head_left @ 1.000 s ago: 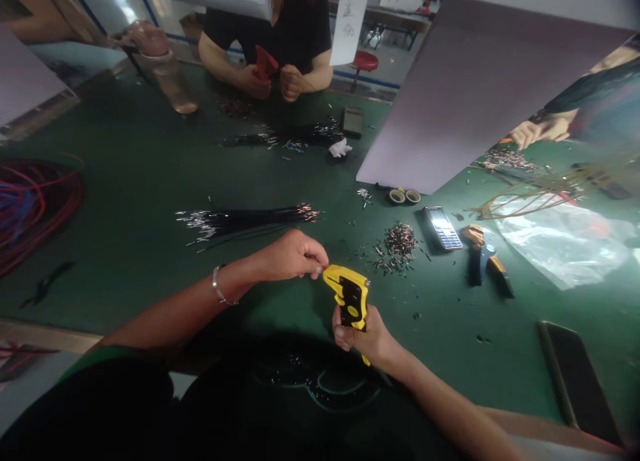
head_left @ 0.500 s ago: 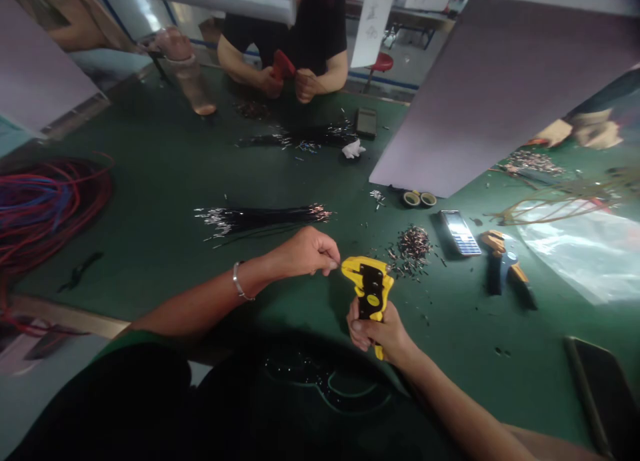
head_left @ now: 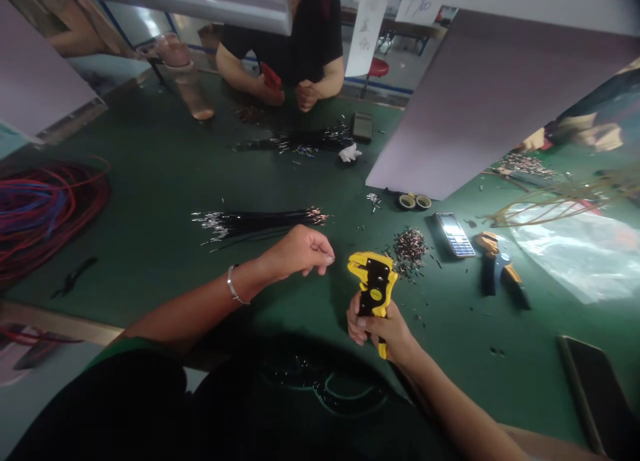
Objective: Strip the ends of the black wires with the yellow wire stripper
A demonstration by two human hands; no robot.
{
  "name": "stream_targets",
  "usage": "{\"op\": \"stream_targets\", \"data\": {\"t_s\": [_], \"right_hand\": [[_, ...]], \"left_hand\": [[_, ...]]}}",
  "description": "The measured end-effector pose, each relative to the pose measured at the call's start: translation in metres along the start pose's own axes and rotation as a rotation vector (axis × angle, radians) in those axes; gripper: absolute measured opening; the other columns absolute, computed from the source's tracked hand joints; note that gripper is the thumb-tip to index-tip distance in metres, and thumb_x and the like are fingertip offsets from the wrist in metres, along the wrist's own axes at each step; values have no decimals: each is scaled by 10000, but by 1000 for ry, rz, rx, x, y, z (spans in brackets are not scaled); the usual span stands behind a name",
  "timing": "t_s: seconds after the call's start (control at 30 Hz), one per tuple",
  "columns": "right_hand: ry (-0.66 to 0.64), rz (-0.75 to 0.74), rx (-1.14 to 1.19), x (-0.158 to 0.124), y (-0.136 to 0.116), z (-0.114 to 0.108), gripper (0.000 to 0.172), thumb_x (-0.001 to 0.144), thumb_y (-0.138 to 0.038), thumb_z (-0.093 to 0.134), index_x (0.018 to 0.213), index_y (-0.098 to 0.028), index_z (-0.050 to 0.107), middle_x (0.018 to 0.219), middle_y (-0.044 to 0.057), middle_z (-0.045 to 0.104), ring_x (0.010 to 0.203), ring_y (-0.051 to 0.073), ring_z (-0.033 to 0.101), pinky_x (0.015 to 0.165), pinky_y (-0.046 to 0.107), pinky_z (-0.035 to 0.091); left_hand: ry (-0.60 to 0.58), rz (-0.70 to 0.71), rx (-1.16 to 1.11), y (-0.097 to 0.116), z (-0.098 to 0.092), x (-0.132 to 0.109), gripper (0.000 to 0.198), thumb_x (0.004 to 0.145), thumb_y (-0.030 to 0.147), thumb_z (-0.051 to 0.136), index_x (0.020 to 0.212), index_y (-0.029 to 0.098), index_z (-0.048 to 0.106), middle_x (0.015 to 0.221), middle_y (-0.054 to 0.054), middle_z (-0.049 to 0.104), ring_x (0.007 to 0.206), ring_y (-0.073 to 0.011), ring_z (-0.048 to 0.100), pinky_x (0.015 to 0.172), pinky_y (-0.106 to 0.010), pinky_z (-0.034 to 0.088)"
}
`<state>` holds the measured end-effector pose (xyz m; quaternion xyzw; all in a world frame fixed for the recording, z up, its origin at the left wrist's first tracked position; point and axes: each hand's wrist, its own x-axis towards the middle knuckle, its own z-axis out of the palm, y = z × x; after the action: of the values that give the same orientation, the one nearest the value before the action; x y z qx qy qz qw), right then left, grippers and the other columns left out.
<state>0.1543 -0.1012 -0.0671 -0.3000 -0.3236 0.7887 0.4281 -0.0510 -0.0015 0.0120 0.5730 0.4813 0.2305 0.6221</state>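
The left hand had drawn back from the yellow wire stripper, leaving a small gap between them. Its fingers were curled and pinched together; whether they held a thin wire was too fine to tell. The right hand had its fingers closed around the stripper's grip, holding the tool upright above the green surface, close to the person's body. Just beyond the tool lay a pile of metal terminals, with a phone beside it. A bundle of black wires lay ahead of the left hand. Across the surface, a co-worker's hands were at a red tool.
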Motion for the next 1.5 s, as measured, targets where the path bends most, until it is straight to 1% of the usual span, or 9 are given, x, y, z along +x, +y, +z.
{"op": "stream_targets", "data": {"t_s": [0.17, 0.33, 0.53, 0.63, 0.83, 1.07, 1.27, 1.4, 1.5], "right_hand": [[-15, -11, 25, 2, -1, -1, 227, 654, -192, 761, 817, -153, 608, 643, -15, 556, 484, 112, 486, 464, 275, 415], [-45, 8, 47, 3, -3, -2, 232, 647, -171, 757, 837, -146, 627, 664, -6, 564, 528, 126, 506, 517, 295, 436], [-89, 27, 11, 2, -7, 1, 242, 654, -190, 756, 852, -140, 626, 674, 4, 566, 571, 144, 515, 563, 320, 456], [-102, 25, 32, 2, -8, 0, 239, 665, -182, 743, 868, -135, 625, 685, 8, 570, 577, 144, 520, 565, 316, 458], [-163, 32, 64, 3, -7, -3, 268, 665, -184, 739, 903, -137, 626, 714, 23, 597, 615, 170, 552, 618, 358, 475], [-188, 51, 52, 3, -8, -1, 291, 659, -205, 740, 915, -124, 627, 713, 36, 610, 629, 182, 561, 639, 380, 478], [-203, 59, 79, 4, -14, 3, 276, 649, -178, 706, 906, -114, 628, 711, 39, 606, 637, 191, 576, 666, 402, 485], [-217, 71, 72, 4, -15, 3, 313, 651, -213, 718, 934, -118, 622, 738, 50, 630, 676, 214, 609, 706, 421, 489], [-216, 107, 58, 2, -15, 2, 368, 649, -236, 730, 977, -113, 618, 778, 68, 659, 721, 237, 637, 744, 432, 487]], "left_hand": [[-13, -32, -78, 0, -1, 1, 22, 675, 122, 635, 675, 108, 652, 497, 4, 625, 346, -39, 422, 362, -178, 324], [-14, -45, -110, 0, -2, 1, 42, 685, 147, 649, 673, 107, 646, 495, 1, 626, 340, -37, 422, 361, -180, 324], [-28, -27, -70, -3, -3, 3, 101, 711, 196, 670, 740, 100, 681, 509, 0, 625, 367, -46, 439, 369, -183, 335], [-34, -17, -31, -5, -3, 4, 128, 720, 213, 674, 777, 101, 700, 505, 5, 616, 378, -52, 447, 369, -184, 338], [-32, 5, 26, -4, -1, 4, 130, 734, 218, 662, 790, 110, 706, 499, 16, 603, 405, -60, 464, 373, -179, 348], [-78, 28, 3, -2, 1, 2, 126, 742, 146, 608, 818, 95, 694, 577, -5, 651, 450, -65, 508, 441, -192, 422], [-110, 57, -18, -6, 0, 2, 115, 753, 140, 599, 822, 99, 681, 646, -28, 695, 443, -54, 511, 489, -205, 447], [-152, 82, -18, -8, -1, 2, 128, 760, 131, 581, 840, 103, 677, 667, -32, 706, 467, -61, 532, 521, -213, 459], [-157, 94, -9, -8, -1, 3, 143, 760, 122, 570, 858, 103, 672, 680, -34, 710, 480, -65, 542, 534, -216, 463]]}}
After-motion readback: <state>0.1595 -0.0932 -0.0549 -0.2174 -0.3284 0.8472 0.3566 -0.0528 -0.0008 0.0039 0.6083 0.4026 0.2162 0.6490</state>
